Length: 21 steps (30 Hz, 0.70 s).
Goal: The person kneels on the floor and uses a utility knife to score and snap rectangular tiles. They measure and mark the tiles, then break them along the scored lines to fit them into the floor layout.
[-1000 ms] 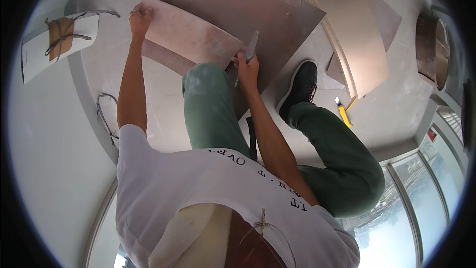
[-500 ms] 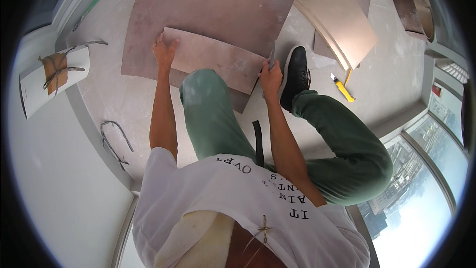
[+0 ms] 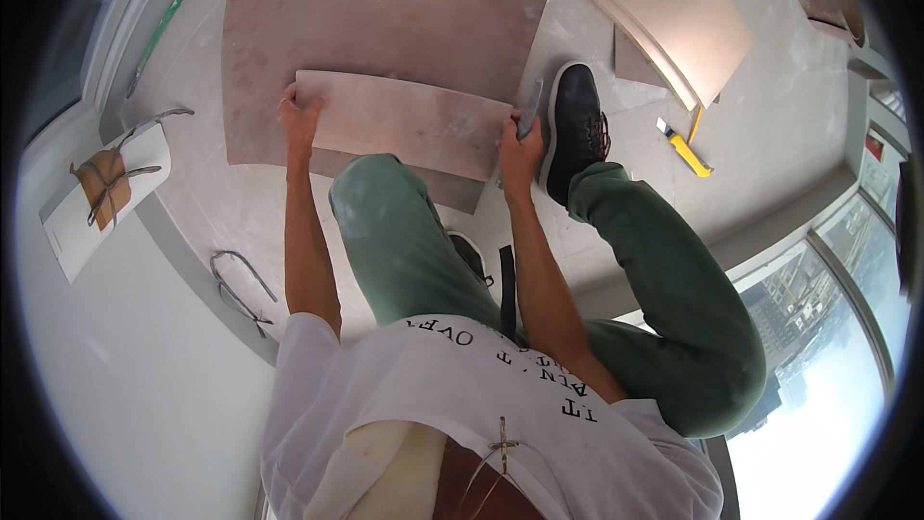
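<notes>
A narrow reddish-brown thin board strip (image 3: 404, 120) lies across a larger sheet of similar colour (image 3: 385, 19) on the floor. My left hand (image 3: 300, 121) grips the strip's left end, thumb on top and fingers over the edge. At the opposite end my right hand (image 3: 520, 149) is closed round a grey elongated hand tool (image 3: 530, 108), which points up and away from me. That hand also rests against the strip's right edge; whether it grips the strip, I cannot tell. A shorter offcut's edge shows under the strip's near side.
My black shoe (image 3: 576, 130) stands close right of the right hand. Further right lie a yellow utility knife (image 3: 688, 152) and stacked curved light-brown boards (image 3: 664, 14). A tied white roll (image 3: 72, 221) is by the left wall, with a grey cord (image 3: 245, 274) nearby.
My view has shifted slightly, and a second shoe now shows beside my left knee. The tool in my right hand has tilted a little to the right. Both hands keep their places.
</notes>
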{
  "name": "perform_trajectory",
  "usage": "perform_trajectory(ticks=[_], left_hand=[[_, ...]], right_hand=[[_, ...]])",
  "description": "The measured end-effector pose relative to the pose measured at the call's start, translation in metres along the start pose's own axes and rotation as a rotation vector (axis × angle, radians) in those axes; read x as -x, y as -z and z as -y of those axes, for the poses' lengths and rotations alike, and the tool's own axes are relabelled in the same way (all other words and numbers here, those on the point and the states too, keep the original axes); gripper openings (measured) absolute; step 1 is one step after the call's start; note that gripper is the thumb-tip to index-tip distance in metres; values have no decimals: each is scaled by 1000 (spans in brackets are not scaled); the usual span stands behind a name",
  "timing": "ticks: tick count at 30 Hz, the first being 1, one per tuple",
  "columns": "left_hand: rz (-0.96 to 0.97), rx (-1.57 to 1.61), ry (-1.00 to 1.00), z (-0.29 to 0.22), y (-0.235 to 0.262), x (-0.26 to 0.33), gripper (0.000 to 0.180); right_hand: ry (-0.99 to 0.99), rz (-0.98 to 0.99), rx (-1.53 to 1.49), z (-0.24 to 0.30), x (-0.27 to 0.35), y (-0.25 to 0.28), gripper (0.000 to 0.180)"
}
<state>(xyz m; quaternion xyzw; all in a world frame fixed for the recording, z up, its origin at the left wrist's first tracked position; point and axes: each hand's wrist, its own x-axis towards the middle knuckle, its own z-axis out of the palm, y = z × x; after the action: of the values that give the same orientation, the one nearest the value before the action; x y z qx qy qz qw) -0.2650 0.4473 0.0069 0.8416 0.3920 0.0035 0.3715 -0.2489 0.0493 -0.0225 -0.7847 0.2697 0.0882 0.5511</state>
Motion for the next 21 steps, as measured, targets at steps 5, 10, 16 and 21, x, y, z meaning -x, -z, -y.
perform_trajectory(ticks=[5,10,16,21], left_hand=[[43,190,-16,-18,0,7,63],[96,311,23,-23,5,9,66],[81,298,57,-32,3,7,68],[78,294,40,-30,-3,3,69]], right_hand=[[-105,46,-184,23,10,6,22],[-111,27,-210,31,11,9,22],[-135,49,-287,46,7,11,23],[-127,40,-252,41,1,11,23]])
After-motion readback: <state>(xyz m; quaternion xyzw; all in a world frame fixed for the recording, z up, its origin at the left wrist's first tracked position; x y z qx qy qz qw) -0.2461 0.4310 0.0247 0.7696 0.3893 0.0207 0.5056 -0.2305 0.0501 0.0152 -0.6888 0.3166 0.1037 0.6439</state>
